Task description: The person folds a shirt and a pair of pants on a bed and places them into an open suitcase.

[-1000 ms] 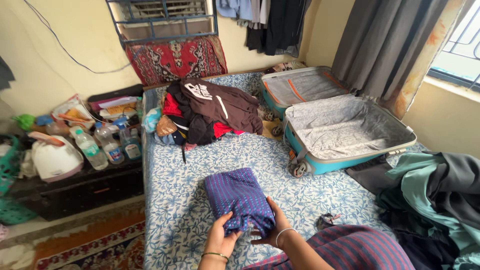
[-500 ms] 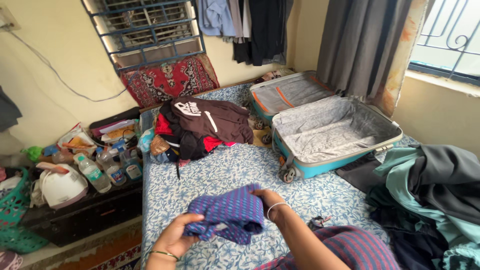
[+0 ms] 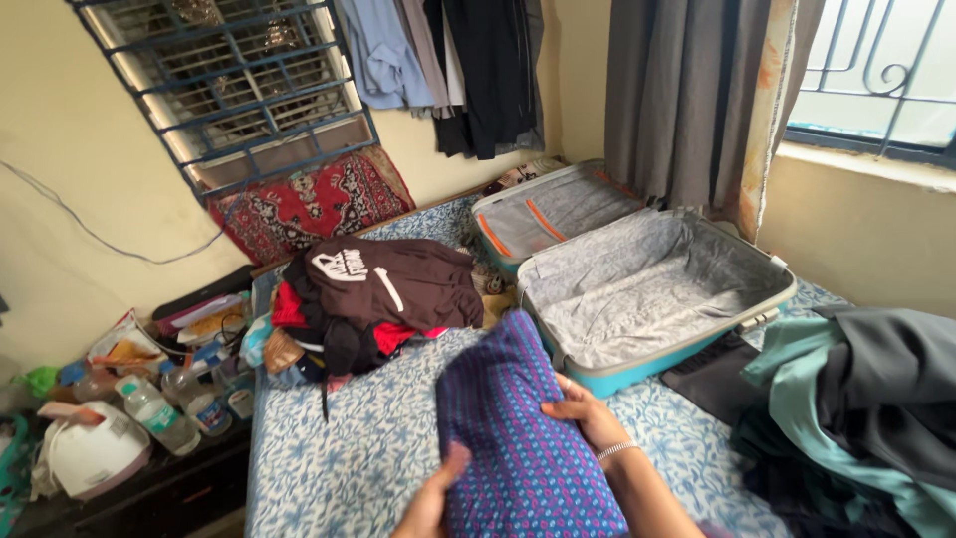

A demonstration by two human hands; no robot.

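A folded purple cloth with fine stripes is lifted above the bed in both my hands. My left hand grips its lower left edge, thumb on top. My right hand, with a thin silver bangle at the wrist, holds its right edge. The cloth's far end points toward the open teal suitcase, whose grey lined inside holds nothing. The suitcase lies on the bed with its lid flat behind it.
A heap of dark, maroon and red clothes lies on the blue floral bedsheet. Teal and grey garments pile at the right. Bottles and clutter fill a low table at left. Clothes hang by a barred window.
Both hands have raised the purple cloth off the bed and carried it forward and right, toward the suitcase. The camera has tilted up.
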